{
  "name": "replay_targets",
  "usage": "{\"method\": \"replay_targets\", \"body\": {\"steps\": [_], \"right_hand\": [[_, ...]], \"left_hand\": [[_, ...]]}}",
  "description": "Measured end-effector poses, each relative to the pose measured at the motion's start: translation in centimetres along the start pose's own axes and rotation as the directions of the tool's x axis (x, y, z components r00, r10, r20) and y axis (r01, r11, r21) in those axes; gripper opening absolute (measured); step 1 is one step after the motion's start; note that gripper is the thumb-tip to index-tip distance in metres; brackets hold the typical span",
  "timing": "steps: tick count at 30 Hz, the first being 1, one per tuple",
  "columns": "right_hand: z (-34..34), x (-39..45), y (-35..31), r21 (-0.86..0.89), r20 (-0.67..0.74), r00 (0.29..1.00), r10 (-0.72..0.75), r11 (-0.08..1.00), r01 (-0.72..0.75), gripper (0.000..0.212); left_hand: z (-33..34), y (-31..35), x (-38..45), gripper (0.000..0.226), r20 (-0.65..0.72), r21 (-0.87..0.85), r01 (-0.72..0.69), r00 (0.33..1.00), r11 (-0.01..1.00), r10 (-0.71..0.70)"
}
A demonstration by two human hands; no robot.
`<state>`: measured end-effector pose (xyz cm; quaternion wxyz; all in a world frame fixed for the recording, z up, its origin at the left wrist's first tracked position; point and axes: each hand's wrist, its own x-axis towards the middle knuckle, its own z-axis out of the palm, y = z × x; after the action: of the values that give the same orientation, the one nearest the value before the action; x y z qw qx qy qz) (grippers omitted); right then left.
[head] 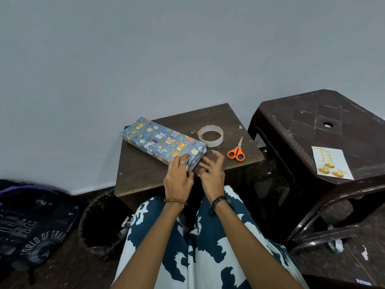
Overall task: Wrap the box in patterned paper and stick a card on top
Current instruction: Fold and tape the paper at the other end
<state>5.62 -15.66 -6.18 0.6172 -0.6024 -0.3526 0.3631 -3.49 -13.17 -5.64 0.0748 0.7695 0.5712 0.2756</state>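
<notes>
A long box (162, 141) wrapped in blue paper with cartoon animals lies diagonally on a small dark wooden table (145, 172). My left hand (179, 178) presses its fingers on the box's near end, over the folded paper flap. Just to the right of that end, my right hand (212, 172) hovers with fingers loosely curled and holds nothing I can see. A white card (331, 162) with gold lettering and gold balls lies on a brown plastic table (312, 122) at the right.
A roll of tape (210, 136) and orange-handled scissors (236, 151) lie on the wooden table right of the box. A black bin (100, 222) stands at the lower left beside a dark backpack (31, 224). A grey wall is behind.
</notes>
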Motion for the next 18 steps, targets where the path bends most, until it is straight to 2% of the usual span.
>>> {"method": "replay_targets", "body": {"steps": [8, 13, 18], "right_hand": [[0.3, 0.4, 0.3, -0.068, -0.035, 0.999, -0.016, 0.998, 0.014, 0.062], [0.8, 0.7, 0.7, -0.105, 0.075, 0.997, -0.012, 0.994, 0.02, 0.069], [0.7, 0.4, 0.9, -0.065, 0.121, 0.992, -0.04, 0.997, 0.049, 0.075]], "left_hand": [[-0.1, 0.2, 0.0, 0.048, 0.025, 0.004, 0.015, 1.0, 1.0, -0.015], [-0.5, -0.1, 0.1, 0.046, 0.053, -0.063, 0.041, 0.998, 0.997, -0.037], [-0.9, -0.9, 0.2, 0.042, 0.067, -0.088, -0.005, 0.998, 0.996, 0.011]]}}
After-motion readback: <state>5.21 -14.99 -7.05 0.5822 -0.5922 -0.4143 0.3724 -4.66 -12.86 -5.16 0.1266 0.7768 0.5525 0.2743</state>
